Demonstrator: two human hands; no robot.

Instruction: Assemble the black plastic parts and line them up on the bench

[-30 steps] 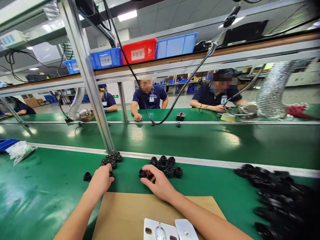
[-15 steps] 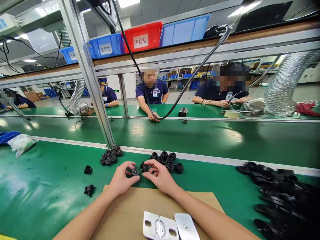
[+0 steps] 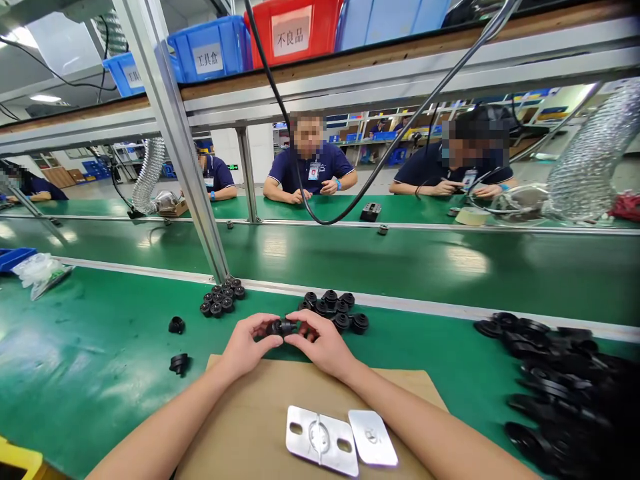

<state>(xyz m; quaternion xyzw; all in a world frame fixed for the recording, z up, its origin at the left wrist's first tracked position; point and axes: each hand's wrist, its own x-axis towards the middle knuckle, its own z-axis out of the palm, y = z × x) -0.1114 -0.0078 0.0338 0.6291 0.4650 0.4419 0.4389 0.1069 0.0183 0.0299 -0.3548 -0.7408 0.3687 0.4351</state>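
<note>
My left hand (image 3: 247,344) pinches a small black round plastic part (image 3: 275,327) between thumb and fingers. Against it, end to end, my right hand (image 3: 324,345) grips a black plastic housing (image 3: 288,327), partly covered by the fingertips. Whether the two pieces are joined or only touching, I cannot tell. Just behind the right hand is a cluster of black stepped round parts (image 3: 330,301). A group of small black wheel-like parts (image 3: 223,298) stands behind the left hand. Two loose black pieces, one cup-shaped (image 3: 176,325) and one flanged (image 3: 179,364), lie to the left.
Brown cardboard (image 3: 240,420) lies under my forearms, bearing a slotted metal plate (image 3: 320,460) and a smaller metal plate (image 3: 373,437). A heap of black parts (image 3: 545,373) fills the right side. A metal post (image 3: 173,133) rises ahead; co-workers sit across the bench.
My hands have come together, bringing the two black parts, apart before, into contact. The view has tilted down slightly. The co-worker opposite has drawn an arm back from the bench edge.
</note>
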